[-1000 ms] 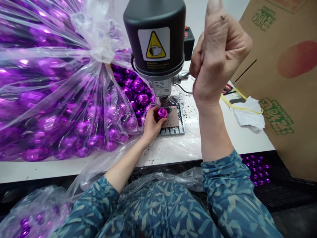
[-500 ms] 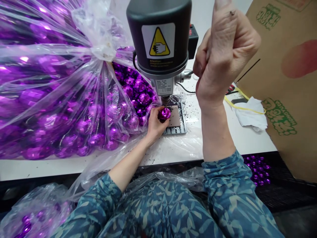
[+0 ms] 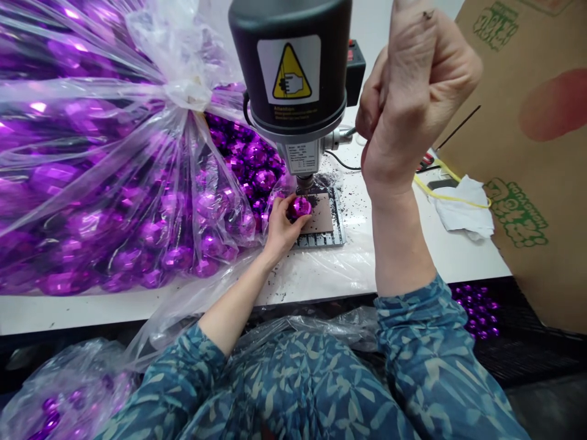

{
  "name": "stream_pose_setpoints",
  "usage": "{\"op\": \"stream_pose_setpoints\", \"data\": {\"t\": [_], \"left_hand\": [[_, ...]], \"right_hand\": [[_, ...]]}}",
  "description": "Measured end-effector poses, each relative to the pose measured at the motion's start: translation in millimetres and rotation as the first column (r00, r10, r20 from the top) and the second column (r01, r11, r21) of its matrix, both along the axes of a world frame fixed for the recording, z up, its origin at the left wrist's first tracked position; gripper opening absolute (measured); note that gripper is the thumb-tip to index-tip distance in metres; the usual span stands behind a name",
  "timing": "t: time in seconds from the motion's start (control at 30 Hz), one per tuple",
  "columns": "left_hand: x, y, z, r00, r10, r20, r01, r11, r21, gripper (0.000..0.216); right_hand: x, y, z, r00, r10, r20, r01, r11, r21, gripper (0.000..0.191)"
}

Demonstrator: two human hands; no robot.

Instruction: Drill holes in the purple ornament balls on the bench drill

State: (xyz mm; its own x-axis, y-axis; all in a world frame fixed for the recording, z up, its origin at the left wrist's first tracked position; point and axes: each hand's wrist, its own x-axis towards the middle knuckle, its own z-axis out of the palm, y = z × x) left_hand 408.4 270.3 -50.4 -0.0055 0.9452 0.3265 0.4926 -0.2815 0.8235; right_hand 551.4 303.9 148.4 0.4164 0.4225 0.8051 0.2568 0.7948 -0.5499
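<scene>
Under the drill press (image 3: 291, 79), the left hand (image 3: 280, 227) pinched a faceted purple bead (image 3: 300, 207) between thumb and fingers, seating it on the small metal plate (image 3: 326, 221) directly beneath the bit. Above and to the right of those fingers, the right hand (image 3: 413, 91) was clenched around the press's feed lever. Left of the fingers bulged a clear bag of purple beads (image 3: 114, 171). Drilling seemed underway; next, the bead would likely need steady holding while the lever moved.
</scene>
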Motion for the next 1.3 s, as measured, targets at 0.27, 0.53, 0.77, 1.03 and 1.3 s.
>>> {"op": "stream_pose_setpoints", "data": {"t": [0.27, 0.53, 0.77, 1.03, 1.3], "left_hand": [[-3.7, 4.0, -3.3, 0.996, -0.043, -0.074, 0.044, 0.999, 0.013, 0.057], [13.8, 3.6, -1.9, 0.998, -0.019, -0.06, 0.024, 0.996, 0.081, 0.055], [15.0, 6.1, -16.8, 0.996, -0.068, 0.06, 0.064, 0.996, 0.058, 0.065], [20.2, -0.1, -19.2, 0.961, -0.038, 0.272, 0.045, 0.999, -0.019, 0.058], [20.4, -0.4, -18.4, 0.949, -0.037, 0.314, 0.052, 0.998, -0.038, 0.059]], "right_hand": [[-1.6, -8.0, 1.4, 0.998, 0.047, -0.039, -0.047, 0.999, 0.002, 0.042], [-0.8, -9.6, 1.3, 0.981, 0.168, -0.093, -0.158, 0.982, 0.108, 0.045], [-0.4, -3.1, 0.2, 0.979, 0.185, -0.083, -0.168, 0.969, 0.178, 0.045], [-0.1, -2.6, -3.8, 0.991, 0.123, -0.059, -0.109, 0.974, 0.199, 0.053], [-1.3, -29.4, -26.9, 0.997, 0.023, -0.074, -0.018, 0.998, 0.067, 0.065]]}}
